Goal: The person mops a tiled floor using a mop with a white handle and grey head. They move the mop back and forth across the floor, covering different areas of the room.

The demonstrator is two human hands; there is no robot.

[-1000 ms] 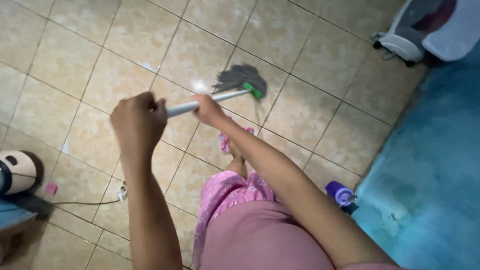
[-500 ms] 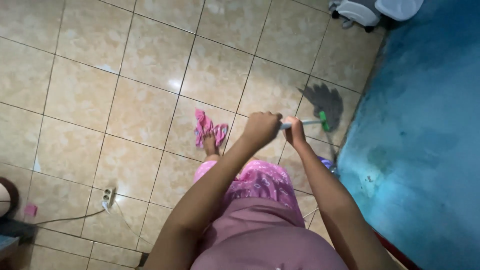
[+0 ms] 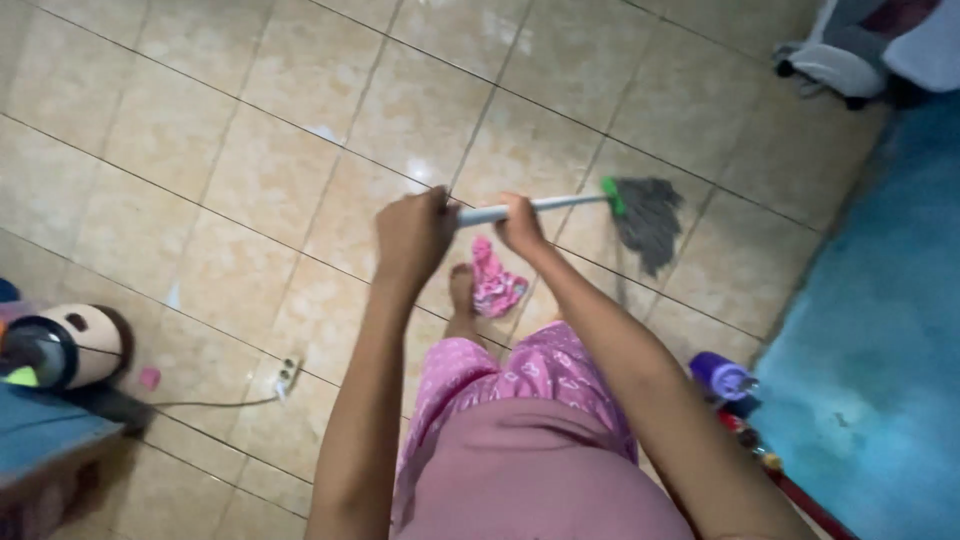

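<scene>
Both my hands, left hand (image 3: pixel 413 232) and right hand (image 3: pixel 522 222), clenched on one silver-handled grey string mop (image 3: pixel 645 215), centre frame; one pink rag (image 3: pixel 494 282) underfoot; glossy beige tiled floor (image 3: pixel 200 150), blue mat (image 3: pixel 880 330) right.

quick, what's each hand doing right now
Left hand: closed in a grip around the end of the pale metal mop handle.
Right hand: closed on the same handle, nearer the grey string mop head.
</scene>
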